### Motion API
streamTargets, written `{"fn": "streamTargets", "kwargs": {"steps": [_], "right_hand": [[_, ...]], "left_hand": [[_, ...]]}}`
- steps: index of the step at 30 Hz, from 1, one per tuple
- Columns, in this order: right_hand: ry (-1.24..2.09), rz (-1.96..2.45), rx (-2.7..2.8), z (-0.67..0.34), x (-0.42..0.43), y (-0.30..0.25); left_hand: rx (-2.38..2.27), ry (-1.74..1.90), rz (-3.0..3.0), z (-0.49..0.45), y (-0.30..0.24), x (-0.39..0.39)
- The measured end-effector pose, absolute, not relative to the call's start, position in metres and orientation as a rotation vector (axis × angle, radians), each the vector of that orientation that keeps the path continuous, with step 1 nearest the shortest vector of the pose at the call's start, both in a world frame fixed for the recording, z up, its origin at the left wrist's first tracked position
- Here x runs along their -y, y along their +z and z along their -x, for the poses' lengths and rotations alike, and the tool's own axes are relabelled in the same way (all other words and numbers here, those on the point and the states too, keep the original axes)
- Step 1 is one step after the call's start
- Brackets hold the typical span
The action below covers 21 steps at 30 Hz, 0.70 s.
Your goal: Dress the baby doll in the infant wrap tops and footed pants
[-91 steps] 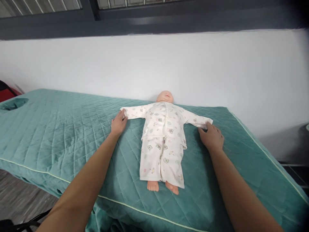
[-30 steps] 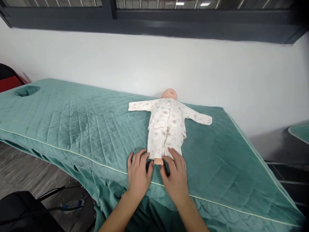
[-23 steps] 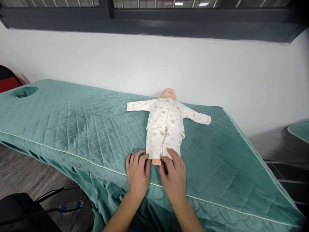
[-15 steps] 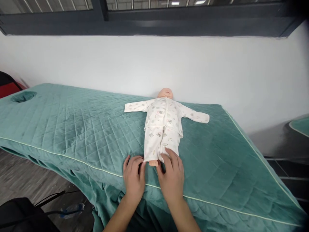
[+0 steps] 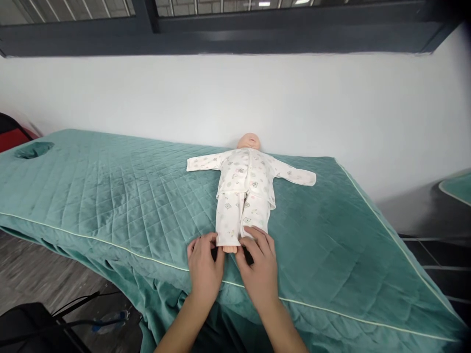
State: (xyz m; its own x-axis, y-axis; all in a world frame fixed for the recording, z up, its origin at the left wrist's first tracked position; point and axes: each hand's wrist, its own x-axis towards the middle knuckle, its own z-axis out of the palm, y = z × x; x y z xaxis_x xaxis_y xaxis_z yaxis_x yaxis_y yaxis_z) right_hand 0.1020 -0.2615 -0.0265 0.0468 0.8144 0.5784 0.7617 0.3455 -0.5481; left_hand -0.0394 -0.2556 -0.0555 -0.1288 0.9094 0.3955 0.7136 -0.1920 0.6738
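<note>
Baby doll [image 5: 247,179] in printed white pajamas [image 5: 235,211] lies face-up, arms spread, on a green quilted massage table [image 5: 147,196], its head beside the white wall [image 5: 235,93] under a dark window frame [image 5: 275,37]. A black object [image 5: 33,328] fills the lower-left corner. The left hand [image 5: 204,267] curls narrowly at one trouser hem; the right hand [image 5: 259,267], fingers bent, covers the other, hiding that foot. Whether either grips cloth, I cannot tell. A cable [image 5: 83,323] crosses a plastic bottle [image 5: 108,323] on the floor.
</note>
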Motion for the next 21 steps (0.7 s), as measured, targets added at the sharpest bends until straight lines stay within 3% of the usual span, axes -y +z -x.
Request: {"fn": "streamTargets", "kwargs": {"steps": [6,12,17,21], "right_hand": [[0.283,1.403,1.581,-0.109,0.269,-0.018],[0.283,1.41,1.585,-0.112,0.27,-0.008],[0.264,1.418,1.67,-0.115,0.274,-0.018],[0.455,1.382,1.471,-0.126,0.284,-0.029]], "left_hand": [[-1.749,1.223,-1.862,0.042,-0.054,0.251],[-1.661,1.329,-1.652,0.049,-0.055,0.265],[-1.705,1.297,-1.786,0.048,-0.054,0.266],[-1.672,1.418,-1.819,0.043,-0.051,0.267]]}}
